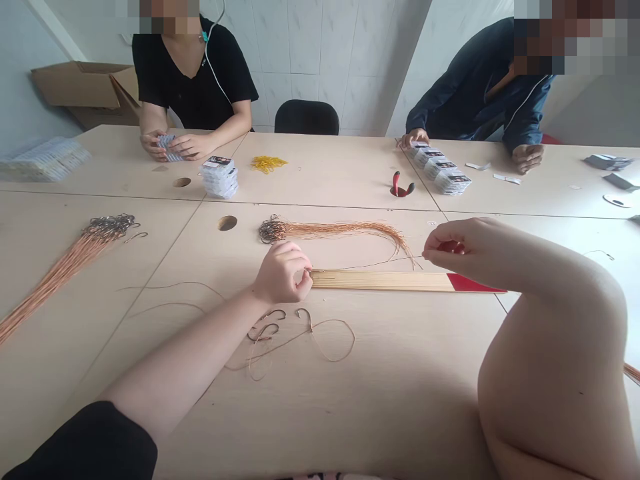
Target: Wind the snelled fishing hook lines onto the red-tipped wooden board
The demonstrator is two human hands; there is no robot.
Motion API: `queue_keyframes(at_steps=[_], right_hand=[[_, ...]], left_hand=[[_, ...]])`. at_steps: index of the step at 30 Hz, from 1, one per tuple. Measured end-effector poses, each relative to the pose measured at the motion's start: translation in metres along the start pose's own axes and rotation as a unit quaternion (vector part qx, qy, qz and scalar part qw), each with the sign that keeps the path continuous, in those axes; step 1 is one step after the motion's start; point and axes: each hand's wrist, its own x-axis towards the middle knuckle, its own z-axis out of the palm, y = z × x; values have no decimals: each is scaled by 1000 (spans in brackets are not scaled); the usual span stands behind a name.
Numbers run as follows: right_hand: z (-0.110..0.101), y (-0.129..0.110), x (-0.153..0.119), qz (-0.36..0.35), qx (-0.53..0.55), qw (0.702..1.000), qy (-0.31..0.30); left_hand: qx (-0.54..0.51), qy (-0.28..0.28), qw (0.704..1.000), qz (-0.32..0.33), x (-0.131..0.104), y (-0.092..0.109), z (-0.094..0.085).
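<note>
My left hand (285, 273) is closed in a pinch at the left end of a flat wooden strip (380, 280) with a red right end. A small dark bit of a fish hook shows at its fingertips. Above the strip's right part, my right hand (460, 243) pinches the end of a thin fishing line, which runs faintly back toward the left hand. Several loose fish hooks (270, 330) with tan line lie just below my left wrist. Beyond the strip rests a bundle of hooks (273, 230) with copper-coloured lines (340, 230) trailing right.
Another bundle of hooked lines (65, 280) lies at left. Across the table are yellow pieces (269, 164), a stack of small packs (219, 177), more packs (440, 167) and red-handled pliers (401, 185) in a table hole. Two people sit opposite, one holding packs.
</note>
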Motion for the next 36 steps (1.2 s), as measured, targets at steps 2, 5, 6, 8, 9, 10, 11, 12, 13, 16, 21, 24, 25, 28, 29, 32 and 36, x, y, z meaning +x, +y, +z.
queue_keyframes(at_steps=[2,5,6,8,9,10,11,12,13,16,21,24,25,28,29,32,36], right_hand=[[0,-1,0,-4,5,1000,-1],[0,0,1,-7,9,1000,2],[1,0,1,-8,10,1000,3],[1,2,1,-6,12,1000,3],[1,2,1,-4,11,1000,4],[1,3,1,-2,9,1000,4],[1,3,0,1,7,1000,4],[0,3,0,5,5,1000,4],[0,3,0,8,2,1000,2],[0,2,0,16,0,1000,-3],[-1,1,-1,7,17,1000,-4],[-2,1,-1,15,16,1000,-7],[-2,1,-1,17,16,1000,-8],[-2,2,-1,14,23,1000,-9],[-2,3,-1,13,26,1000,-10],[-1,3,-2,14,26,1000,-11],[-3,0,-3,25,25,999,-13]], left_hand=[[-14,-22,1000,-5,0,0,-1],[-31,-51,998,-10,0,0,-2],[-34,-59,998,-12,0,1,-2],[-37,-68,997,-16,0,1,-2],[-38,-70,997,-18,0,1,-2],[-37,-72,996,-20,0,1,-2],[-38,-74,996,-21,0,1,-3],[-40,-74,996,-22,0,1,-3],[-43,-76,996,-21,0,1,-3],[-49,-80,995,-18,0,1,-3],[-58,-101,993,-14,-1,1,-3],[-60,-114,992,-12,-1,1,-2],[-60,-117,991,-11,-1,2,-2],[-61,-125,990,-4,0,2,-3],[-61,-127,990,-2,0,2,-3],[-61,-126,990,-2,0,1,-3],[-61,-127,990,-3,-1,1,-2]])
